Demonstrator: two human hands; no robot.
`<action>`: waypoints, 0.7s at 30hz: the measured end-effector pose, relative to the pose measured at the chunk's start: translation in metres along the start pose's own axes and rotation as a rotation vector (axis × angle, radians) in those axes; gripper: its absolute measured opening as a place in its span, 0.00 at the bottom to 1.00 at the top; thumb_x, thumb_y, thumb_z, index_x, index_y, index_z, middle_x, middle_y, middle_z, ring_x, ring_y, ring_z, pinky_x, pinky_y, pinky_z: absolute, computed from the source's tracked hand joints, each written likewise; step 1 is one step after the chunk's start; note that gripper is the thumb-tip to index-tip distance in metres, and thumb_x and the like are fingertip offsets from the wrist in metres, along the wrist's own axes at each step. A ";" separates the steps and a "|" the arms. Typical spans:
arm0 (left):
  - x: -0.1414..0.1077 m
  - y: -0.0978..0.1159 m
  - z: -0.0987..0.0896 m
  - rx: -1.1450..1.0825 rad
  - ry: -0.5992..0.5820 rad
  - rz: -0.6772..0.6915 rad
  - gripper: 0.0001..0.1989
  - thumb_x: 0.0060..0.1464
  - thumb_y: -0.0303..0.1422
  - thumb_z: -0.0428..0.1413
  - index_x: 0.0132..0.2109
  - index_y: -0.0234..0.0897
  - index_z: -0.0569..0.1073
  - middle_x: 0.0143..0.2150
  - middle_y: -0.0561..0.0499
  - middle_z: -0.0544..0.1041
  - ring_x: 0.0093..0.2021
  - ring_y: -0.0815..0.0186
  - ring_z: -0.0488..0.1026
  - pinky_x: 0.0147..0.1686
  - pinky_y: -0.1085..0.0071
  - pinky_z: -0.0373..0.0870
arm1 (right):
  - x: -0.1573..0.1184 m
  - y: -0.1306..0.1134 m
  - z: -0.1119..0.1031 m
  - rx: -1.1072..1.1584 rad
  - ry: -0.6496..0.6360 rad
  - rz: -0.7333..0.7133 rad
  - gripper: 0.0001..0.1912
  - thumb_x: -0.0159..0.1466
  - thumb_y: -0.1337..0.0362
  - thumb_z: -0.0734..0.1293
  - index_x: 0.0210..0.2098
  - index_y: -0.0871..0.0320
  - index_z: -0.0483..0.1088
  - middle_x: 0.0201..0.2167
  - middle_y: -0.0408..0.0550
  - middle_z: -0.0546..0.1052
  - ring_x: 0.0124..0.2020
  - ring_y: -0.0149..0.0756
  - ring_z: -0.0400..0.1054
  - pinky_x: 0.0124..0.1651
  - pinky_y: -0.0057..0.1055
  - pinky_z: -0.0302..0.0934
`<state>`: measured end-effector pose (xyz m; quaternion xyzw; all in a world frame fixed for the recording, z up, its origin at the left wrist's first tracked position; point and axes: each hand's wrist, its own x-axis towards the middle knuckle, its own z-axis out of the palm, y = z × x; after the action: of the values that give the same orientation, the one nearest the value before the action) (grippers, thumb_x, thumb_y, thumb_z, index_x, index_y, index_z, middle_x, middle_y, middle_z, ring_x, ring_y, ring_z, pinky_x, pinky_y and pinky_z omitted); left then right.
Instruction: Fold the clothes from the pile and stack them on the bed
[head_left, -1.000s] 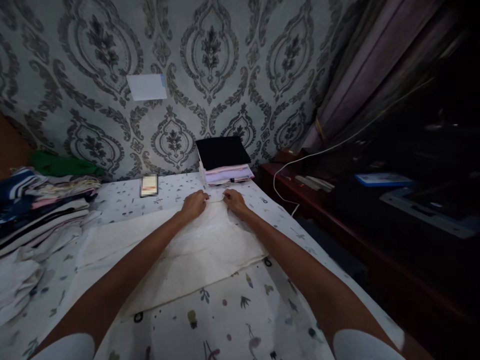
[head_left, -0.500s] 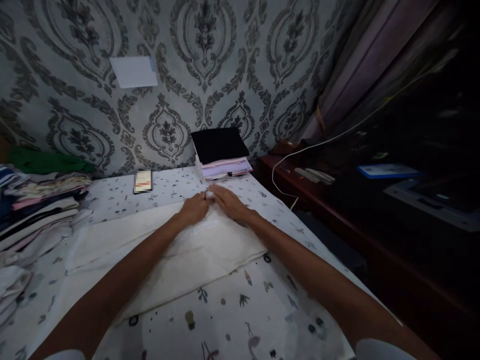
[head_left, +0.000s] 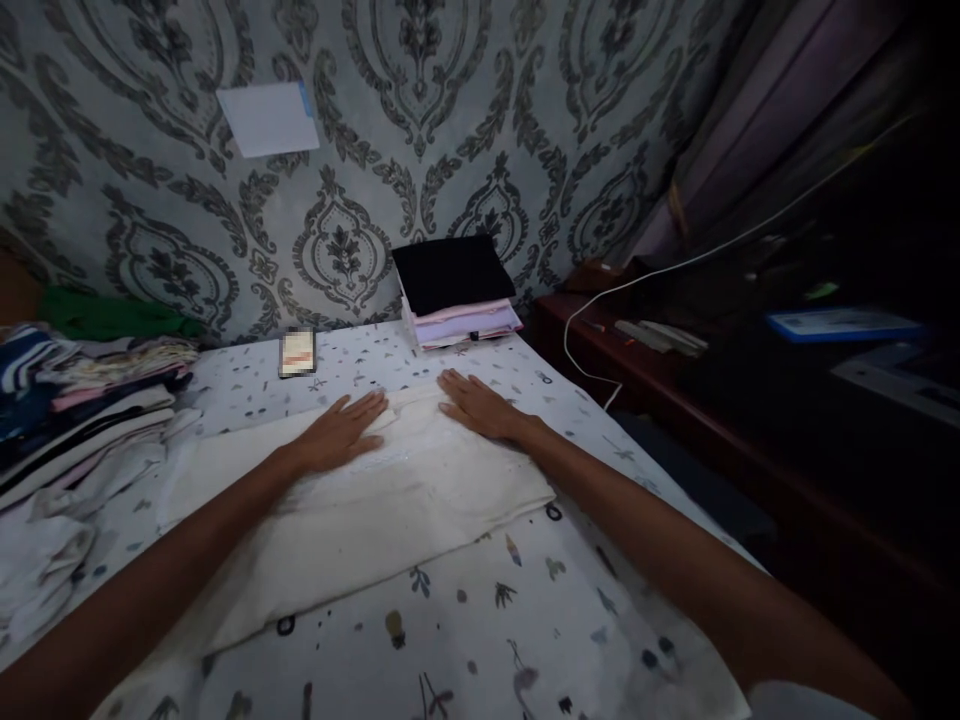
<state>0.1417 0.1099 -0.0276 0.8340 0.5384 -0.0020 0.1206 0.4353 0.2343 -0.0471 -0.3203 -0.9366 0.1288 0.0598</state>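
Observation:
A cream-white cloth garment (head_left: 390,520) lies spread and partly folded on the patterned bed sheet (head_left: 480,620); its exact kind I cannot make out. My left hand (head_left: 341,432) rests flat on its upper middle part, fingers stretched out and pointing right. My right hand (head_left: 480,405) lies flat near the cloth's far right edge, fingers extended. Neither hand grips the cloth. A gap shows between the two hands, with white fabric visible in it.
Piled folded clothes (head_left: 97,420) stand at the left. Toward the wall lie a phone-like object (head_left: 298,352) and a stack topped with black cloth (head_left: 454,275). Past the bed's right side are a dark red wooden surface (head_left: 559,330), a white cable (head_left: 574,350) and a blue-edged item (head_left: 844,326).
My hands have moved apart from where they met at the cloth's far edge. The left slid left and opened flat. The view has shifted slightly.

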 end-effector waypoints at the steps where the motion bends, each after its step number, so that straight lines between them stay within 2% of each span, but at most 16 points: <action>1: -0.011 -0.003 -0.001 0.017 -0.014 -0.005 0.38 0.66 0.56 0.34 0.75 0.42 0.41 0.76 0.48 0.39 0.76 0.58 0.37 0.71 0.54 0.32 | 0.000 0.002 0.001 -0.004 0.000 0.008 0.39 0.71 0.41 0.46 0.72 0.57 0.47 0.74 0.53 0.47 0.74 0.44 0.37 0.74 0.48 0.37; 5: -0.053 -0.016 -0.007 0.060 -0.032 -0.030 0.36 0.66 0.56 0.34 0.74 0.48 0.42 0.76 0.50 0.37 0.76 0.55 0.36 0.71 0.51 0.32 | 0.000 0.008 -0.004 -0.024 -0.023 0.025 0.38 0.71 0.41 0.48 0.72 0.56 0.48 0.74 0.53 0.47 0.74 0.46 0.38 0.73 0.49 0.39; 8: -0.073 -0.020 -0.012 0.018 -0.042 -0.060 0.34 0.66 0.55 0.33 0.74 0.52 0.45 0.76 0.52 0.39 0.76 0.55 0.38 0.71 0.51 0.34 | 0.009 0.000 -0.017 -0.062 -0.075 0.059 0.36 0.71 0.44 0.49 0.71 0.57 0.51 0.73 0.56 0.51 0.74 0.49 0.41 0.73 0.53 0.38; 10: -0.079 -0.021 -0.015 -0.035 -0.021 -0.085 0.32 0.68 0.53 0.31 0.74 0.52 0.43 0.76 0.52 0.41 0.75 0.58 0.39 0.71 0.52 0.35 | 0.022 -0.020 -0.022 -0.091 -0.067 0.057 0.34 0.72 0.45 0.50 0.71 0.58 0.53 0.72 0.58 0.54 0.73 0.51 0.41 0.72 0.57 0.35; 12: -0.081 -0.020 -0.014 -0.053 0.030 -0.123 0.31 0.68 0.52 0.30 0.74 0.52 0.41 0.76 0.52 0.42 0.75 0.60 0.40 0.71 0.53 0.36 | 0.037 -0.048 -0.019 -0.100 -0.040 0.000 0.35 0.72 0.46 0.50 0.71 0.60 0.52 0.72 0.59 0.52 0.74 0.51 0.39 0.72 0.57 0.32; 14: -0.083 -0.023 -0.010 -0.014 0.055 -0.172 0.32 0.68 0.52 0.31 0.74 0.50 0.41 0.76 0.51 0.43 0.75 0.59 0.41 0.71 0.51 0.37 | 0.050 -0.074 -0.009 -0.092 -0.055 -0.072 0.37 0.72 0.44 0.50 0.72 0.60 0.50 0.73 0.57 0.50 0.74 0.46 0.38 0.73 0.51 0.33; 16: -0.091 -0.031 -0.003 0.049 0.050 -0.213 0.33 0.67 0.54 0.32 0.74 0.49 0.45 0.76 0.49 0.44 0.75 0.55 0.42 0.70 0.47 0.39 | 0.056 -0.087 0.004 -0.066 -0.089 -0.119 0.39 0.71 0.41 0.50 0.72 0.59 0.51 0.73 0.55 0.51 0.74 0.44 0.40 0.73 0.46 0.37; 18: -0.103 -0.044 0.005 0.096 0.055 -0.239 0.34 0.67 0.54 0.34 0.74 0.49 0.46 0.76 0.48 0.45 0.75 0.53 0.42 0.69 0.46 0.42 | 0.054 -0.080 0.010 -0.025 -0.093 -0.095 0.40 0.70 0.39 0.50 0.71 0.59 0.51 0.73 0.55 0.50 0.74 0.45 0.40 0.73 0.44 0.39; 21: -0.124 -0.062 0.009 0.091 0.062 -0.252 0.33 0.67 0.53 0.33 0.74 0.50 0.46 0.76 0.49 0.45 0.75 0.53 0.42 0.69 0.46 0.43 | 0.038 -0.045 -0.003 0.026 -0.075 0.060 0.37 0.70 0.42 0.53 0.70 0.57 0.55 0.73 0.54 0.52 0.74 0.47 0.41 0.73 0.45 0.38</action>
<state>0.0356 0.0208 -0.0325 0.7639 0.6418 -0.0159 0.0646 0.3798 0.2235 -0.0307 -0.3426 -0.9264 0.1545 0.0248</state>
